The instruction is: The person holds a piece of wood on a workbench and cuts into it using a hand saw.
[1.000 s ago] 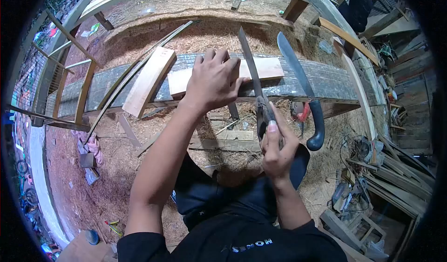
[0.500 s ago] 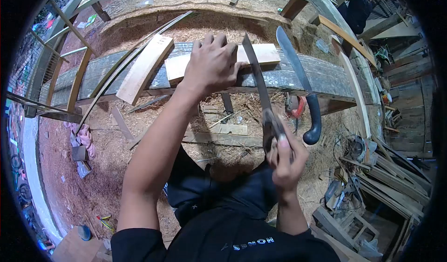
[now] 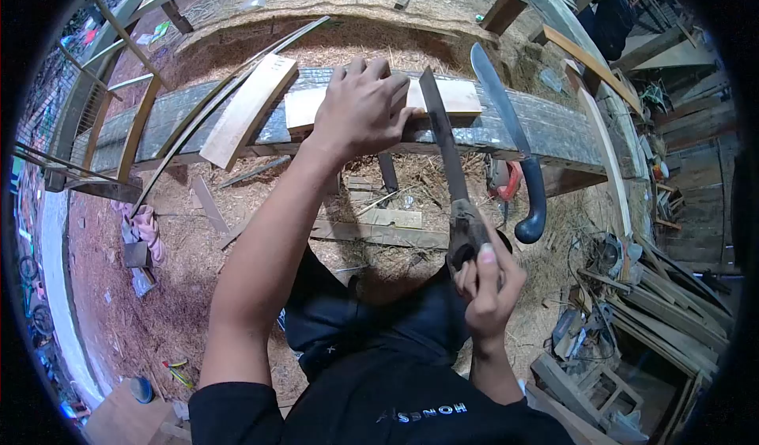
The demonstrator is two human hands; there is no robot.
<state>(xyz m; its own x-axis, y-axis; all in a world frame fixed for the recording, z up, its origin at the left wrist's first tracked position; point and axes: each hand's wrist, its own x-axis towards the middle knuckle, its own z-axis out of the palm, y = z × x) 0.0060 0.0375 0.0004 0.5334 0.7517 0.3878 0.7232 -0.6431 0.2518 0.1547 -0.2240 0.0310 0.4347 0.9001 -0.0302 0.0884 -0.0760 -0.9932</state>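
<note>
A pale wooden block (image 3: 452,97) lies crosswise on the weathered bench plank (image 3: 549,137). My left hand (image 3: 360,109) presses down on its middle, fingers curled over the far edge and thumb toward the saw. My right hand (image 3: 486,287) is closed round the handle of a handsaw (image 3: 449,152). The saw's blade crosses the block to the right of my left hand, tip pointing away from me. A machete (image 3: 502,101) with a black handle rests on the bench to the right of the block. Another pale board (image 3: 251,109) lies slanted on the left.
Thin wood strips (image 3: 202,121) lean across the bench's left part. A long light board (image 3: 605,160) slopes at its right end. Scrap wood (image 3: 664,318) is heaped at the lower right. A pink cloth (image 3: 145,233) lies on the shavings-covered ground. A person in dark clothes (image 3: 613,20) is at the upper right.
My right hand has drawn the saw back toward me and slightly right. My left hand stays on the block. The camera view has shifted slightly.
</note>
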